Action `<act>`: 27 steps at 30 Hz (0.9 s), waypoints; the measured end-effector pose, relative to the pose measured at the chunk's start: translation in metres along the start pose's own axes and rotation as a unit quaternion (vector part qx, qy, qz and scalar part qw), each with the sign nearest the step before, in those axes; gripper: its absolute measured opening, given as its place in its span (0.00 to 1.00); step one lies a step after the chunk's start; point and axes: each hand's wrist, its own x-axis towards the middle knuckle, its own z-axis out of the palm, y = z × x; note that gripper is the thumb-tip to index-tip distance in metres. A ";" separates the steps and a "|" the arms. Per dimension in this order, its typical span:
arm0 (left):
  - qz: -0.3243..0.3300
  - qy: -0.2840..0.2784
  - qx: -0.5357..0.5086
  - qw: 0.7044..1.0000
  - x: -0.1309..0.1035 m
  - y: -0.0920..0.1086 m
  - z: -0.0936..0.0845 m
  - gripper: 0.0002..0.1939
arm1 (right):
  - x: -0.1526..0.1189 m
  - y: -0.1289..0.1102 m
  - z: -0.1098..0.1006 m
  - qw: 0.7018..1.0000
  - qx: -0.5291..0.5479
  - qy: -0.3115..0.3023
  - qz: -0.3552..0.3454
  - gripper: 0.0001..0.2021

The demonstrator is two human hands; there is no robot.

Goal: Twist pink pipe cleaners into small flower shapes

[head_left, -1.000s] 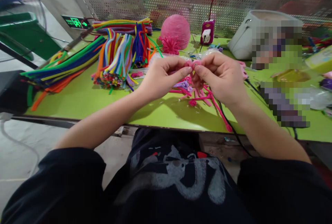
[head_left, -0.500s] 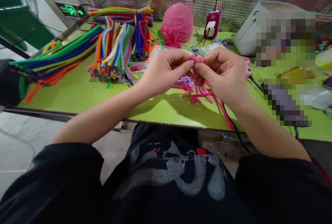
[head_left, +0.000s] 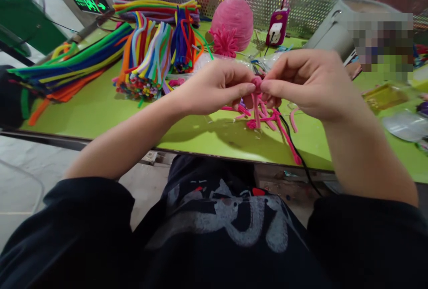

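My left hand (head_left: 214, 87) and my right hand (head_left: 309, 83) meet above the green table (head_left: 100, 115), both pinching one pink pipe cleaner (head_left: 256, 101). Its curled top sits between my thumbs and forefingers, and its straight tail hangs down from them. Below the hands, several loose pink pipe cleaner pieces (head_left: 270, 121) lie on the table near its front edge. Most of the curled part is hidden by my fingers.
Bundles of coloured pipe cleaners (head_left: 147, 57) lie at the back left. A pink yarn ball (head_left: 234, 21) and a pink pompom (head_left: 223, 43) sit behind the hands, beside a plugged-in charger (head_left: 277, 30). A black cable (head_left: 297, 155) runs over the front edge. A grey bag (head_left: 337, 26) stands back right.
Both hands have lifted slightly and my right hand has turned outward. The pipe cleaner's tail now hangs straight down below the fingers. The view has shifted a little closer.
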 end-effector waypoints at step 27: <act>0.081 0.066 0.078 0.991 0.003 -0.004 0.005 0.14 | 0.000 0.015 0.022 0.984 0.151 0.091 0.038 0.16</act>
